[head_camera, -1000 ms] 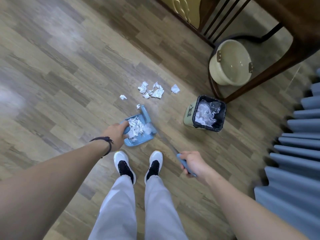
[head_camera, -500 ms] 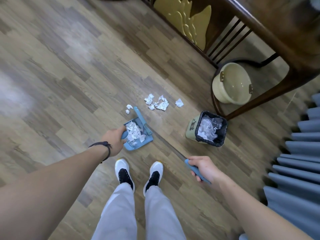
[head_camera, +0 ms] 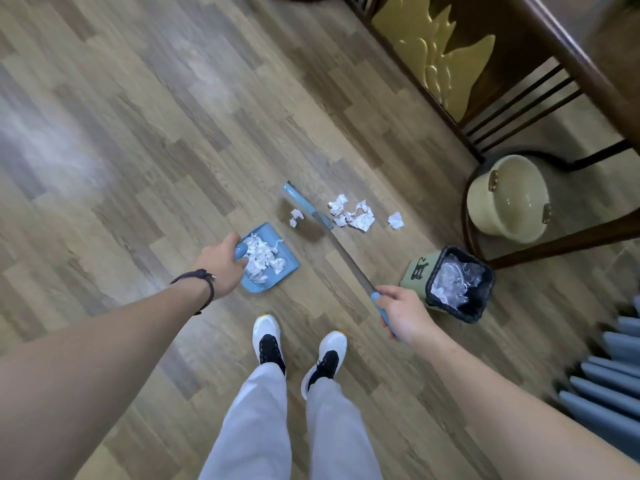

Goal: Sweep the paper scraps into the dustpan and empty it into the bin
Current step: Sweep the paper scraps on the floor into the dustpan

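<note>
A blue dustpan (head_camera: pixel 289 263) lies on the wooden floor with crumpled paper scraps (head_camera: pixel 263 256) in it. My left hand (head_camera: pixel 221 263) grips its handle. My right hand (head_camera: pixel 401 311) holds the blue grip of a long broom (head_camera: pixel 341 252). The blue broom head (head_camera: pixel 306 207) rests on the floor beyond the dustpan. Two small scraps (head_camera: pixel 296 216) lie left of the head, a cluster of scraps (head_camera: pixel 353 214) and one loose scrap (head_camera: pixel 396 220) lie to its right. A small green bin (head_camera: pixel 420 271) with a black liner stands right of my right hand.
A beige bucket (head_camera: pixel 505 199) sits under a dark wooden chair (head_camera: pixel 540 81) at the upper right. Blue pleated fabric (head_camera: pixel 609 386) hangs at the right edge. My two white shoes (head_camera: pixel 298 351) stand just behind the dustpan.
The broom head has left the dustpan's mouth and swung out beyond it, toward the scraps on the floor. My right hand moved forward, closer to the bin. The dustpan stayed in place.
</note>
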